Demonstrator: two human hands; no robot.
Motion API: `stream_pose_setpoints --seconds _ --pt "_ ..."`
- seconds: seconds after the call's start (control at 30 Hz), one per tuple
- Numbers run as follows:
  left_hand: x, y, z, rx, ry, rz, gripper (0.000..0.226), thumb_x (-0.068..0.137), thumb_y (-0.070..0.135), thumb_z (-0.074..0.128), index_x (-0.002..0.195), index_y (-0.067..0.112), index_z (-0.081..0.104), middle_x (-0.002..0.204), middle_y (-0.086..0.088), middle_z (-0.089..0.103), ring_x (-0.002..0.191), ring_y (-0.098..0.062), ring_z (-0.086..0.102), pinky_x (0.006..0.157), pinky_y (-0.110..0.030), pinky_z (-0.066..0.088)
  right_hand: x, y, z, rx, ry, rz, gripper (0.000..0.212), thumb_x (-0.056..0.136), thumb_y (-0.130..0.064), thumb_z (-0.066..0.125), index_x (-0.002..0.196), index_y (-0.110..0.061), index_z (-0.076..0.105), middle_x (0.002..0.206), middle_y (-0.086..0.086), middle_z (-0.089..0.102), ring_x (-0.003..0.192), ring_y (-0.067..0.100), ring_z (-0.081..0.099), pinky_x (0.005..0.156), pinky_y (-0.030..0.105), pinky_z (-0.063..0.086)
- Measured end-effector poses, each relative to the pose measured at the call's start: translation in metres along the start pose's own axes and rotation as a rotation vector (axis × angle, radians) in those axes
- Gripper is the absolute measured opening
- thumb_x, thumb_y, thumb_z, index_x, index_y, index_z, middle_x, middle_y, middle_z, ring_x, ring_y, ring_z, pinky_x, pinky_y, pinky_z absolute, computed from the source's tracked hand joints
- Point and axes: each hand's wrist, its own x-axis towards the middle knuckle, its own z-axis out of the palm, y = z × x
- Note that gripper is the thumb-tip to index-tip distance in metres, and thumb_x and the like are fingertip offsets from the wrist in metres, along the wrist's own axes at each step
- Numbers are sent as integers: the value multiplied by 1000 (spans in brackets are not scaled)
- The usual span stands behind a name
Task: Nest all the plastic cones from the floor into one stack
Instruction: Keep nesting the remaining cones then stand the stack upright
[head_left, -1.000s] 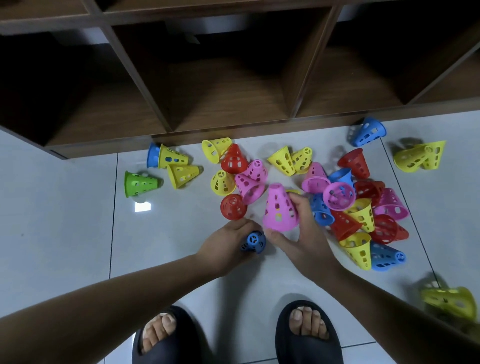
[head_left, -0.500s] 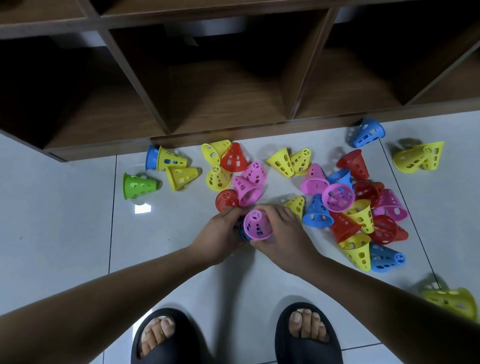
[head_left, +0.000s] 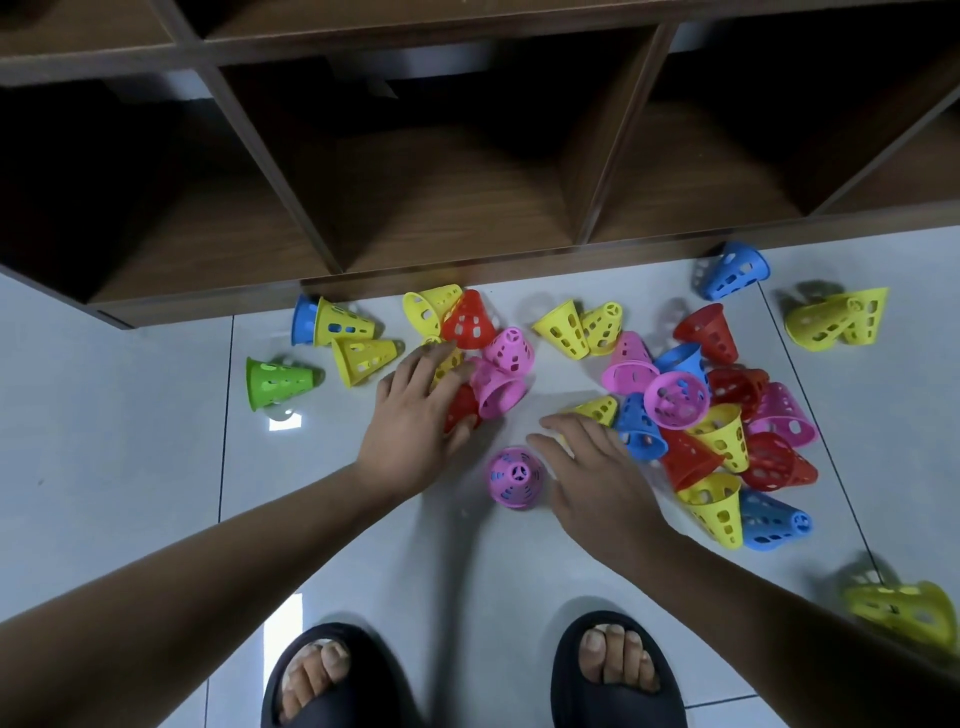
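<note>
We have the pink stack (head_left: 515, 477) standing upright on the floor (head_left: 156, 467), tip towards us, right between the two hands. The left hand (head_left: 415, 421) is spread wide over a red cone (head_left: 464, 409) lying on its side, gripping nothing we can see. The right hand (head_left: 597, 467), fingers relaxed, sits just short of a tipped yellow cone (head_left: 597, 408). Left looks nearer its pick. No writing we can read anywhere

We count one green cone (head_left: 275, 382), six pink cones (head_left: 675, 400) and five blue cones (head_left: 732, 270). A sixth blue shows through the holes of the upright pink cone (head_left: 514, 478). We count roughly seven red cones (head_left: 470, 322) and at least twelve yellow cones (head_left: 561, 327); overlaps make these two counts approximate.
</note>
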Motion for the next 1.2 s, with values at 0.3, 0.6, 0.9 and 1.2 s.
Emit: stream_pose_setpoints --seconds 0.3,0.6,0.9,1.2 --pt "2 -20 1 186 -63 28 68 85 33 83 149 31 58 157 -3 51 147 -35 40 101 -52 43 -11 46 -2 -168 -25 279 62 93 -32 69 151 -17 52 157 15 47 143 39 44 116 56 36" --pt "-19 -24 6 131 -23 113 50 86 56 73 121 20 66 132 -1 62 124 -32 57 89 -46 43 -10 48 6 -190 -14 226 60 101 -60 56 142 -16 59 136 11 63 123 35 58 105 55 42" --pt "-36 -26 15 -215 -222 -60 55 81 48 82 128 29 61 118 7 71 105 -26 68 87 -37 54 23 30 2 -62 -197 202 47 111 -42 34 159 -41 38 127 5 70 103 31 71 98 48 49" --pt "-46 4 -30 -559 -86 -284 53 89 55 73 131 40 44 122 22 68 107 -2 68 87 -34 60 42 14 -22 365 -451 389 42 107 -26 55 150 -24 56 139 -15 43 139 26 41 110 40 43"
